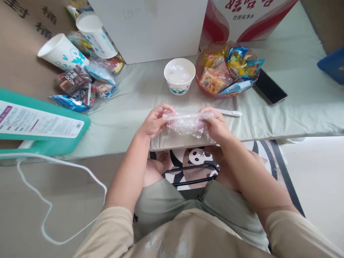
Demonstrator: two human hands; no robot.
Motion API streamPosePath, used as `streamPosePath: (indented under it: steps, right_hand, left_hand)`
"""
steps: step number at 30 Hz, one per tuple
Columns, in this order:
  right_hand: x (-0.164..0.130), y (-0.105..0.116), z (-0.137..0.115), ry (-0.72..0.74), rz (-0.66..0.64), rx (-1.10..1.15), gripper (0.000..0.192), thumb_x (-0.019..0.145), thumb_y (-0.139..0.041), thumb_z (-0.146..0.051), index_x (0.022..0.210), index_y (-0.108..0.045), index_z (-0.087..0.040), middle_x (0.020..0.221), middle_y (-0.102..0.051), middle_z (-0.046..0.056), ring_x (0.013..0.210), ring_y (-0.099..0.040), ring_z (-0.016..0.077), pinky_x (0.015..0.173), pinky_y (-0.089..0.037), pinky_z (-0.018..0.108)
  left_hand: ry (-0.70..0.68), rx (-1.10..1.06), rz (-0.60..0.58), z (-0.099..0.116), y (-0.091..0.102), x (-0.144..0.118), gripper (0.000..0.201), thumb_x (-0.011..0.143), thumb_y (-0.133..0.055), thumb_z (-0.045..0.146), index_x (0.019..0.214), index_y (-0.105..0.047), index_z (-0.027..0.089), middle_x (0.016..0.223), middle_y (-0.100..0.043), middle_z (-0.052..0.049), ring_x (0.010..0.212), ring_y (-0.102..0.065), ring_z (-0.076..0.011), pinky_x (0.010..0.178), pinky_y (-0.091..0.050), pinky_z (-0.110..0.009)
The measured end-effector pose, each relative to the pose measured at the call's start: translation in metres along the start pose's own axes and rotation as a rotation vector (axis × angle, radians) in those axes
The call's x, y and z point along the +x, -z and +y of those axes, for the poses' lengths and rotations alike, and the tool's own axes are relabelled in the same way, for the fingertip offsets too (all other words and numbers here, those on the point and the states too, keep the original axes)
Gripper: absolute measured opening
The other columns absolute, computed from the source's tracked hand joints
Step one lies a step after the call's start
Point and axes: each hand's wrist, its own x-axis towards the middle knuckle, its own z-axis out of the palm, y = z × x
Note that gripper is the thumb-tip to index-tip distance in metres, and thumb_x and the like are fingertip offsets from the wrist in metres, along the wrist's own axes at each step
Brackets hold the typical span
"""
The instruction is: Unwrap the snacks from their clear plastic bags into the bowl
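Both my hands hold a small clear plastic bag over the front edge of a low table covered in pale green cloth. My left hand pinches the bag's left end and my right hand grips its right end. The bag is crinkled and what it holds cannot be made out. Just behind it stands a white paper bowl with something clear inside. To the right of the bowl sits a brown bowl of wrapped snacks. A thin white stick-like thing lies behind my right hand.
Loose snack packets and two tipped white paper cups lie at the back left. A teal box sits at the left with a white cord. A black phone, a white box and a panda-print mat are nearby.
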Motion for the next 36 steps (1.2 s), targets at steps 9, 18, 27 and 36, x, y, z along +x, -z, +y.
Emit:
streamPosePath:
  steps: [9,18,27,36]
  right_hand:
    - [0.003,-0.003,0.006,0.067,0.041,-0.145,0.049,0.070,-0.078,-0.043,0.108,-0.052,-0.027,0.081,-0.060,-0.002,0.061,-0.054,0.0130,0.057,-0.048,0.028]
    - [-0.005,-0.026,-0.001,0.241,0.237,-0.244,0.019,0.074,-0.067,-0.035,0.075,-0.053,-0.022,0.100,-0.067,0.005,0.095,-0.062,0.0199,0.087,-0.048,0.035]
    - [-0.015,-0.030,-0.002,0.213,0.126,-0.143,0.027,0.080,-0.068,-0.047,0.088,-0.056,-0.024,0.081,-0.060,0.000,0.073,-0.055,0.0156,0.069,-0.047,0.031]
    - [-0.021,-0.011,-0.031,0.303,0.117,-0.447,0.027,0.080,-0.069,-0.040,0.071,-0.051,-0.023,0.061,-0.045,-0.004,0.057,-0.040,0.0118,0.055,-0.035,0.028]
  left_hand:
    - [-0.084,0.317,0.096,-0.010,-0.001,0.008,0.028,0.066,-0.074,0.017,0.092,-0.065,0.021,0.082,-0.064,0.001,0.062,-0.053,-0.0091,0.060,-0.042,-0.023]
    - [-0.411,0.544,0.524,-0.009,-0.030,0.002,0.019,0.082,-0.070,0.029,0.097,-0.060,0.022,0.105,-0.066,-0.006,0.106,-0.062,-0.0203,0.098,-0.049,-0.033]
    - [-0.093,0.195,0.078,-0.016,-0.058,0.002,0.041,0.082,-0.071,0.061,0.091,-0.073,0.021,0.084,-0.070,-0.002,0.080,-0.065,-0.0167,0.075,-0.051,-0.030]
    - [-0.185,0.073,0.196,-0.010,-0.044,0.014,0.032,0.077,-0.076,0.044,0.096,-0.061,0.023,0.085,-0.063,0.000,0.081,-0.061,-0.0128,0.075,-0.047,-0.026]
